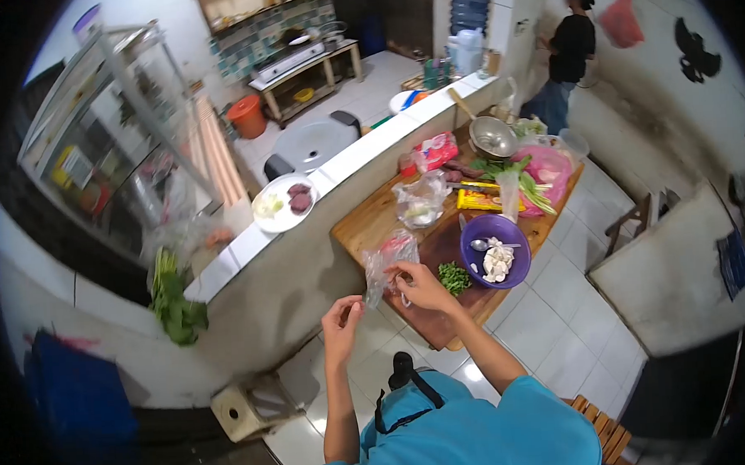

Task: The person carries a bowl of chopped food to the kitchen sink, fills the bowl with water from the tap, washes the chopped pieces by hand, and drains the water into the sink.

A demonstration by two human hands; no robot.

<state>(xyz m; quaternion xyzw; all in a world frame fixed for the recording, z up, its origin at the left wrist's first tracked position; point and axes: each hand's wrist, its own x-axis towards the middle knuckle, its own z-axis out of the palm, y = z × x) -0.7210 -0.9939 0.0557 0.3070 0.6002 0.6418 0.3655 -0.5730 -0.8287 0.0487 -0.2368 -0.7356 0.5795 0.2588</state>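
A clear plastic bag (388, 258) with something pinkish-red in it hangs at the table's near left edge. My right hand (423, 290) has its fingers closed on the bag's near side. Curled in a pinch, my left hand (340, 327) meets the lower left edge of the bag at its fingertips; the grip itself is small and hard to see. Chopped green herbs (453, 277) lie on the dark cutting board (441, 248) by my right hand. Beside them, a purple bowl (520, 273) holds white pieces and a spoon (479, 245).
Farther along the wooden table (354, 225) are another plastic bag (422, 199), a yellow packet (479, 196), leafy greens and a strainer (493, 136). A plate (282, 213) rests on the tiled ledge (336, 169). Someone in a black shirt (570, 45) stands at the back right.
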